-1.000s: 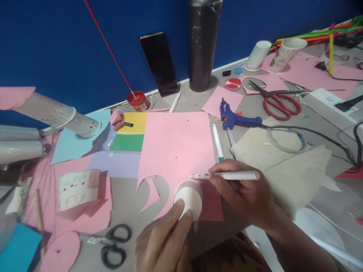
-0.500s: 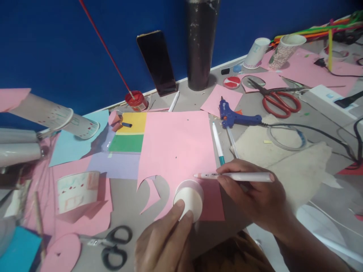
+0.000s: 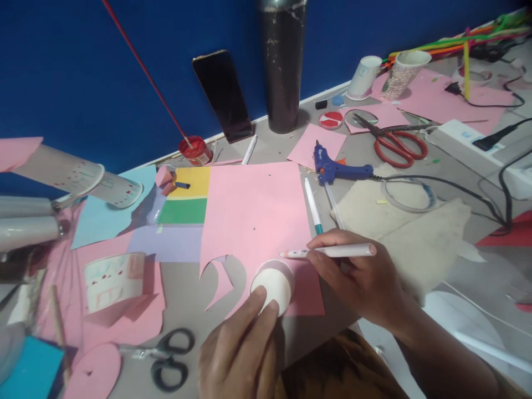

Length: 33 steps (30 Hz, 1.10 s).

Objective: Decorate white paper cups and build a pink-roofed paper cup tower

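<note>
A white paper cup (image 3: 272,291) stands upside down on a pink sheet of paper (image 3: 253,205), near its front edge. My left hand (image 3: 245,346) presses the cup down, fingertips on its base. Between the thumb and fingers of my right hand (image 3: 357,280) is a white marker pen (image 3: 343,251) with a peach end. Its tip is at the sheet, just beyond the cup's far rim; whether it touches I cannot tell. Left of the cup, the sheet has a curved cut-out, with a pink offcut (image 3: 221,282) lying beside it.
Black-handled scissors (image 3: 172,354) lie at the front left, near a decorated cup piece (image 3: 114,282). To the right are a teal-tipped marker (image 3: 313,206), a blue glue gun (image 3: 343,168) and red-handled scissors (image 3: 400,148). A phone (image 3: 224,97) leans against the blue wall.
The marker pen has tilted, its back end swinging in toward the left, while its tip stays by the cup's rim. The view has shifted slightly. My left hand keeps its place on the cup.
</note>
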Available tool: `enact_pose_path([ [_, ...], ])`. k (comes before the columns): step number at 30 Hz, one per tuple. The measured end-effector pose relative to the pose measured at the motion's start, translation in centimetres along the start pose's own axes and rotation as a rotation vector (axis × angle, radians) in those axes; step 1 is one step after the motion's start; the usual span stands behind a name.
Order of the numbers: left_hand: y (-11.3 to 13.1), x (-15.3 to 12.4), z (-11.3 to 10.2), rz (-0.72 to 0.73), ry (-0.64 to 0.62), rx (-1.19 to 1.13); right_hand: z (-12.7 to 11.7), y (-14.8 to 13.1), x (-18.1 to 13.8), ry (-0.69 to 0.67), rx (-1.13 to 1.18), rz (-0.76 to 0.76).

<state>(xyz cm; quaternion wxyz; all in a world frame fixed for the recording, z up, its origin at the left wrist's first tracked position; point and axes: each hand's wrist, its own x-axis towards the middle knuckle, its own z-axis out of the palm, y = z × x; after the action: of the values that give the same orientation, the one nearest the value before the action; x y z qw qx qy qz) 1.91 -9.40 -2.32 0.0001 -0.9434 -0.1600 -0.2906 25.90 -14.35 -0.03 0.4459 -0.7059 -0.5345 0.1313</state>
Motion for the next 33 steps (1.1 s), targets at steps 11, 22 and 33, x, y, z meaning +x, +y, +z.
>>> enact_pose_path([
  [11,0.2,0.0,0.1,-0.089,0.003,-0.018,0.2,0.0,-0.1,0.035,0.006,-0.028],
  [22,0.4,0.5,0.4,0.007,0.040,0.005,-0.7,0.1,-0.3,0.042,-0.029,-0.055],
  [33,0.5,1.2,0.1,-0.116,0.045,-0.053,-0.2,0.0,-0.3,0.045,0.006,-0.011],
])
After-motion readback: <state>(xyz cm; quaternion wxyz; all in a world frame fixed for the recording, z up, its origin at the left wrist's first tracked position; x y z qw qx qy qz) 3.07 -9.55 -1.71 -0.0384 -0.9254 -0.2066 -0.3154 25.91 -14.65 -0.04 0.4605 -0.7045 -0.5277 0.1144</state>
